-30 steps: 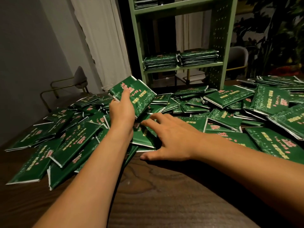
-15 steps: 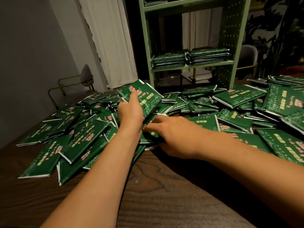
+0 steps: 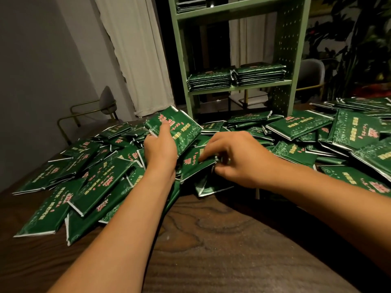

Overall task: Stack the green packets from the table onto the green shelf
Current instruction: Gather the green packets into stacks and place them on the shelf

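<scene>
Several green packets with red and yellow print lie in a loose heap point(image 3: 99, 187) across the dark wooden table point(image 3: 211, 240). My left hand point(image 3: 160, 148) grips a tilted green packet point(image 3: 182, 127) above the heap, thumb on its face. Just to the right, my right hand point(image 3: 239, 157) pinches the edge of another green packet point(image 3: 194, 164) lifted off the pile. The green shelf point(image 3: 283, 49) stands at the table's far side. Two neat stacks of packets point(image 3: 234, 77) sit on its lower board.
More packets point(image 3: 349, 132) spread over the right side of the table. A chair with a brass frame point(image 3: 93, 108) stands at the left beyond the table, with a white curtain point(image 3: 135, 51) behind it. Another chair point(image 3: 311, 75) and dark plants are behind the shelf.
My right hand went from lying flat on the pile to curling its fingers round a packet's edge and raising it. My left hand kept hold of its packet.
</scene>
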Demonstrator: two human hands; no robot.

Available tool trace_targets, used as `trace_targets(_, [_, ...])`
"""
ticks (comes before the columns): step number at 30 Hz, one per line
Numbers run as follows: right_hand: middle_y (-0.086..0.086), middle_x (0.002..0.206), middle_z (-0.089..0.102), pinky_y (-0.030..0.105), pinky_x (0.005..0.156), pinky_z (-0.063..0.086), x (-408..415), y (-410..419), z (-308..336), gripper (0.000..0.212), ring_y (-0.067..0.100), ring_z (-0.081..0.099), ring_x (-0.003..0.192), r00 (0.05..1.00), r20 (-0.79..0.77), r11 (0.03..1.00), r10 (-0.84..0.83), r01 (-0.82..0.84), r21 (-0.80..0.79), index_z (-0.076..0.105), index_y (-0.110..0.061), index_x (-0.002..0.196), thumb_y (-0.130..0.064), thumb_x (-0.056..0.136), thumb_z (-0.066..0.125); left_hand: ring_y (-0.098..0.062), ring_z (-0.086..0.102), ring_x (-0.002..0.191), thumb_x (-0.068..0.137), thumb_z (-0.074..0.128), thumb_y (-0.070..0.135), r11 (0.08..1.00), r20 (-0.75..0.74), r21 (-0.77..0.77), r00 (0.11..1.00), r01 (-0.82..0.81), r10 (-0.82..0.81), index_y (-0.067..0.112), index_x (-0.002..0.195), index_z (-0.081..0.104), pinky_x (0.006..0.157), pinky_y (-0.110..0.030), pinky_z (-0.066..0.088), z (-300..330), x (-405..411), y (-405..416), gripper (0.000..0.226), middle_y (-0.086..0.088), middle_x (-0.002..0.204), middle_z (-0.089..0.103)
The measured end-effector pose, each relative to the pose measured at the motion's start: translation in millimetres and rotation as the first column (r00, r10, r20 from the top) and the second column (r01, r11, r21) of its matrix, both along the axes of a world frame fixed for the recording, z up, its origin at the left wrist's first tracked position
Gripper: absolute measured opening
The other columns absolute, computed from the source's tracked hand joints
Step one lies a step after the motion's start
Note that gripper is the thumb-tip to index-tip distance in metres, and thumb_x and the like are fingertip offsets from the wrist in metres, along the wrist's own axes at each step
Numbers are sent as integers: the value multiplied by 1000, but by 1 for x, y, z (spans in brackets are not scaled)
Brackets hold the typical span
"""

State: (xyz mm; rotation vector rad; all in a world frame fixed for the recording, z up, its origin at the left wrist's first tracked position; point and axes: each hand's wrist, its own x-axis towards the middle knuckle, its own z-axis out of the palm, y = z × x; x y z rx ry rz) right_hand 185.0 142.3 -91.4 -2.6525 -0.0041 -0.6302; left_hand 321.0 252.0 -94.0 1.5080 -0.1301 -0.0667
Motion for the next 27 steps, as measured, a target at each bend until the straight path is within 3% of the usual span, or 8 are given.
trace_targets(5, [-10,94,66,36,76,56,-17,-28,-6,33,10,60,78,992,86,974,-96,76,212,78,-31,96,-3,81,70,-22,54,87,98,53,48,1000,30,20,1000,-3,2,15,93,50,75,-37,40,-5,3,-2,34,-3,96,55])
trace_targets(7, [-13,98,65,36,82,55,-21,-33,-11,28,8,60,88,995,39,989,-89,83,124,76,-29,97,-8,79,70,-21,54,88,98,52,50,999,45,45,999,-12,10,13,101,52,71,-35,38,-7,3,-3,37,-3,97,56])
trace_targets(9, [-15,103,60,34,91,50,-24,-32,-11,26,7,53,100,995,-69,997,-72,70,-33,72,-30,104,-29,78,68,-24,56,91,98,52,51,997,56,76,998,-26,21,11,108,54,68,-34,37,-7,2,-3,42,-5,99,58])
trace_targets(13, [-13,115,52,36,102,37,-29,-26,-11,66,13,38,117,975,-158,934,-159,97,-343,58,-34,123,-78,73,53,-28,60,99,97,53,54,995,69,91,997,-32,26,8,115,57,71,-35,39,-8,-1,-5,49,-9,107,63])
trace_targets(15, [-9,122,47,36,100,38,-29,-20,-13,79,15,39,115,964,-187,897,-192,95,-431,49,-33,132,-86,74,48,-24,57,92,99,52,53,994,82,106,996,-26,17,9,111,55,66,-33,36,-8,-3,-5,45,-4,98,59])
trace_targets(19, [2,133,42,34,99,42,-24,-9,-15,67,23,45,116,946,-195,846,-259,125,-519,35,-26,142,-64,90,51,-21,52,83,99,51,53,989,104,146,995,-17,1,10,105,53,61,-33,32,-7,-10,-5,43,0,87,52])
trace_targets(22, [2,127,51,35,90,47,-24,-6,-14,49,24,52,111,967,-122,866,-224,140,-481,43,-25,137,-42,93,56,-18,48,78,101,50,51,985,110,175,994,-14,-5,14,94,48,60,-33,32,-4,-16,-5,37,2,84,49])
trace_targets(27, [-6,127,62,38,97,49,-31,-15,-12,41,17,58,115,984,-91,948,-155,122,-294,56,-29,138,-37,98,53,-13,43,70,102,49,50,981,108,193,994,-24,3,19,80,41,57,-31,30,0,-21,-3,38,2,81,46])
